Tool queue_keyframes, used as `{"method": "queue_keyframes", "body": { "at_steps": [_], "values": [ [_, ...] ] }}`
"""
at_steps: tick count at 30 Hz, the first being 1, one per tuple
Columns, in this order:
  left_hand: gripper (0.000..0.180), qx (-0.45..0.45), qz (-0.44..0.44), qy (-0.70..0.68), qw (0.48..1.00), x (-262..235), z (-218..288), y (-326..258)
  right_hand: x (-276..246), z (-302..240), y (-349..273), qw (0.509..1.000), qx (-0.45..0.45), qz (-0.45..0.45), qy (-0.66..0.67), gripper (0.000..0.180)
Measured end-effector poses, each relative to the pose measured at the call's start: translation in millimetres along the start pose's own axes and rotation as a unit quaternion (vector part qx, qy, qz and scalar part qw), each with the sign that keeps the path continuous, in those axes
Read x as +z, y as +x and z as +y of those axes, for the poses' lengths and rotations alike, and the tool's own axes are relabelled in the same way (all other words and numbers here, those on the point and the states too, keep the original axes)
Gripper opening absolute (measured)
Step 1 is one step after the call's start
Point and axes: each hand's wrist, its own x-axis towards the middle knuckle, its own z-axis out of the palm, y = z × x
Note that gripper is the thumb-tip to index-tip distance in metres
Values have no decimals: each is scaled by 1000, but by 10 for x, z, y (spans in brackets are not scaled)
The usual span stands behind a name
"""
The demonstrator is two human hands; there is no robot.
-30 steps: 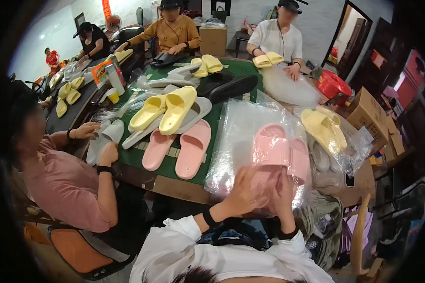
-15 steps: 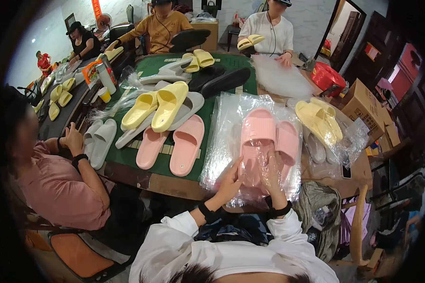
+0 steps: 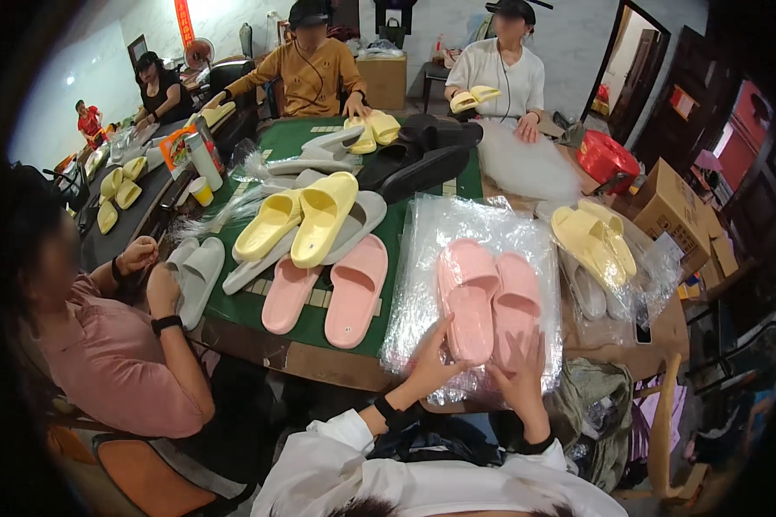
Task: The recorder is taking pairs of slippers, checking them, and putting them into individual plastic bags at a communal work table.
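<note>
A pair of pink slippers lies side by side on a stack of clear plastic bags [image 3: 414, 258] in front of me, toes pointing away. At the heel of the left pink slipper [image 3: 471, 314], my left hand [image 3: 433, 360] is closed round the outer edge. My right hand [image 3: 523, 372] has its fingers spread over the heel end of the right pink slipper [image 3: 519, 297]. Whether thin film covers the pair is hard to tell. Just left, a second pink pair [image 3: 355, 297] rests partly beneath yellow slippers [image 3: 326, 220] and grey slippers [image 3: 366, 215].
Black slippers [image 3: 427, 168] lie on the green mat at the back. To my right are bagged yellow slippers [image 3: 591, 241], a red roll [image 3: 608, 159] and a cardboard box [image 3: 672, 207]. A person in pink [image 3: 129, 353] sits at my left; others sit across the table.
My right hand, under clear film before, now shows bare with fingers spread. The pink pair sits nearer to me. Across the table, the person in the mustard top has put down a black slipper.
</note>
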Motion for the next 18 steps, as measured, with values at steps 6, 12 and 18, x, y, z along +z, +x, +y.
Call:
{"method": "queue_keyframes", "body": {
  "at_steps": [6, 12, 18],
  "values": [
    [82, 42, 19, -17, 999, 33, -89, 11, -110, 145, 29, 986, -26, -104, 126, 85],
    [71, -111, 51, -231, 965, 46, 145, 22, 90, 243, 151, 997, -19, 11, 76, 75],
    [73, -55, 65, -145, 986, 71, 62, 20, 190, 120, 187, 986, 67, 151, 22, 51]
  ]
}}
